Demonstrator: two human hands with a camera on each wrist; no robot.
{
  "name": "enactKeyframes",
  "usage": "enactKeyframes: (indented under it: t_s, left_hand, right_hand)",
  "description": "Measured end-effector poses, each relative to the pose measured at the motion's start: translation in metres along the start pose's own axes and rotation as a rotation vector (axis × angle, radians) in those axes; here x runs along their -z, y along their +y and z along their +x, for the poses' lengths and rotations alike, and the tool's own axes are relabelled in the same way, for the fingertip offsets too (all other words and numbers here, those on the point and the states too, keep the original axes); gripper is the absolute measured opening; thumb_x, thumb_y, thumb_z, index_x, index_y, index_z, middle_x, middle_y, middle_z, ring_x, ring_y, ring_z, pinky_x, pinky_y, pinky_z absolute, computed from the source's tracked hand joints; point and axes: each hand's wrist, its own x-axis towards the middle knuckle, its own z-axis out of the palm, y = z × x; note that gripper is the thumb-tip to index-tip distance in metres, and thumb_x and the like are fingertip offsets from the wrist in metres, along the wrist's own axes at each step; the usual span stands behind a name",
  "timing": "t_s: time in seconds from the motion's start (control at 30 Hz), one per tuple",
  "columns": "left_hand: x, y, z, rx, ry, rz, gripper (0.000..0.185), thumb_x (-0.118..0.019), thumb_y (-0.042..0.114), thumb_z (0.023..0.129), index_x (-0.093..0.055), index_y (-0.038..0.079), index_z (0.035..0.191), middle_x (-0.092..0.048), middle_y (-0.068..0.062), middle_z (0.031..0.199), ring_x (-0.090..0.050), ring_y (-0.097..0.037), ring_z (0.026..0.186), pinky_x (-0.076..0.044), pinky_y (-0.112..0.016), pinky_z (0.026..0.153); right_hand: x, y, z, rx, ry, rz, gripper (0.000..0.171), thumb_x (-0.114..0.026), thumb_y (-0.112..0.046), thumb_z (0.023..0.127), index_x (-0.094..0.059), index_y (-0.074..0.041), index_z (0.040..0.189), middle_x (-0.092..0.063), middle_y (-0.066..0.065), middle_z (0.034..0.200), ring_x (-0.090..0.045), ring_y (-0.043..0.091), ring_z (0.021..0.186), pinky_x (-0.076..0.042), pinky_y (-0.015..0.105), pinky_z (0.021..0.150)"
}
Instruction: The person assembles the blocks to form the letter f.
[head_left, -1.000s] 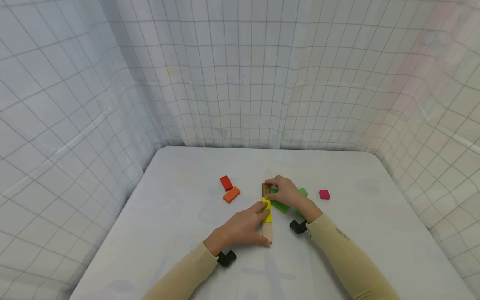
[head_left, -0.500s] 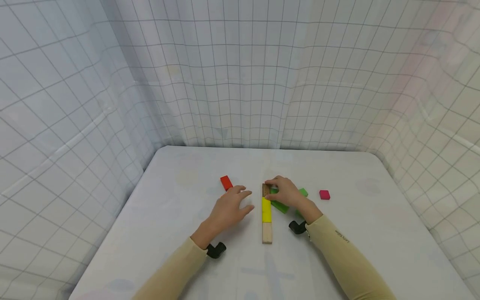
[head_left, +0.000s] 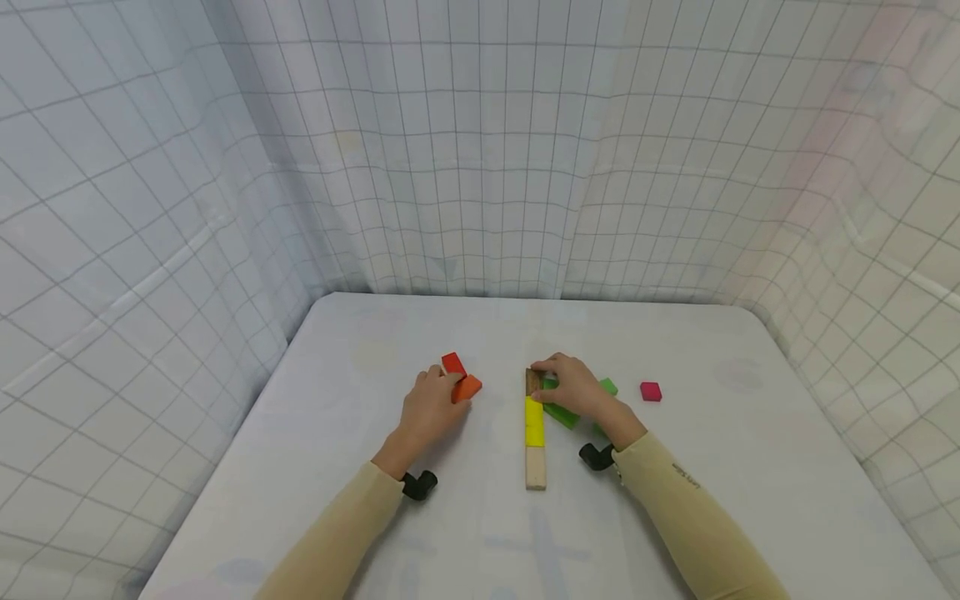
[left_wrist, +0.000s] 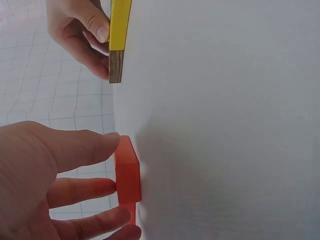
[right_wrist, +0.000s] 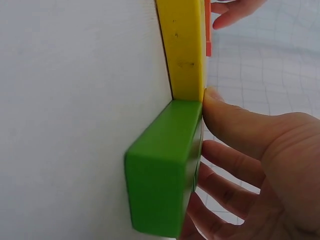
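My left hand [head_left: 429,408] reaches over an orange block [left_wrist: 128,175], its thumb at one end and fingertips along the other side. A red block [head_left: 453,363] lies right behind the orange one. With thumb and index finger, my right hand [head_left: 576,390] pinches the dark brown block [head_left: 532,382] at the far end of a straight row. Yellow [head_left: 534,422] comes after it in the row, then a pale wooden block [head_left: 536,468] nearest me. A green block [right_wrist: 157,180] lies slanted under my right hand, its corner close against the row.
More green [head_left: 608,387] shows beyond my right wrist, partly covered by it. Farther right sits a small crimson block [head_left: 650,392]. The white table [head_left: 360,333] is enclosed by hanging grid-patterned curtains [head_left: 480,167] at the back and sides.
My left hand has left the pale and yellow blocks, moved left and come down onto the orange block. My right hand has stayed at the brown block.
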Motion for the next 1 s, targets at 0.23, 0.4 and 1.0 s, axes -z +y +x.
enactKeyframes:
  t_s: [0.23, 0.4, 1.0]
  left_hand:
    - [-0.001, -0.001, 0.008, 0.042, 0.015, -0.094, 0.040, -0.069, 0.025, 0.075, -0.064, 0.013, 0.113, -0.055, -0.005, 0.094, -0.048, -0.020, 0.080, -0.042, -0.032, 0.057]
    - [-0.003, -0.001, 0.010, 0.040, 0.003, -0.129, 0.034, -0.070, 0.021, 0.074, -0.065, 0.011, 0.106, -0.058, -0.002, 0.090, -0.051, -0.017, 0.075, -0.043, -0.030, 0.060]
    - [-0.002, 0.000, 0.016, 0.045, -0.032, -0.182, 0.018, -0.065, 0.007, 0.071, -0.068, 0.008, 0.088, -0.059, -0.001, 0.082, -0.050, -0.017, 0.068, -0.040, -0.028, 0.056]
  right_hand:
    - [0.000, 0.007, 0.002, 0.036, 0.027, 0.017, 0.057, -0.072, -0.036, 0.076, -0.055, -0.017, 0.127, -0.052, 0.001, 0.116, -0.049, 0.019, 0.104, -0.041, 0.037, 0.087]
    - [-0.002, 0.008, 0.000, 0.045, 0.014, 0.030, 0.056, -0.072, -0.035, 0.077, -0.055, -0.018, 0.127, -0.052, 0.002, 0.117, -0.049, 0.020, 0.105, -0.041, 0.037, 0.087]
    - [-0.004, 0.006, 0.000, 0.009, 0.010, -0.008, 0.057, -0.072, -0.037, 0.077, -0.054, -0.018, 0.128, -0.052, 0.001, 0.117, -0.049, 0.019, 0.105, -0.041, 0.036, 0.089]
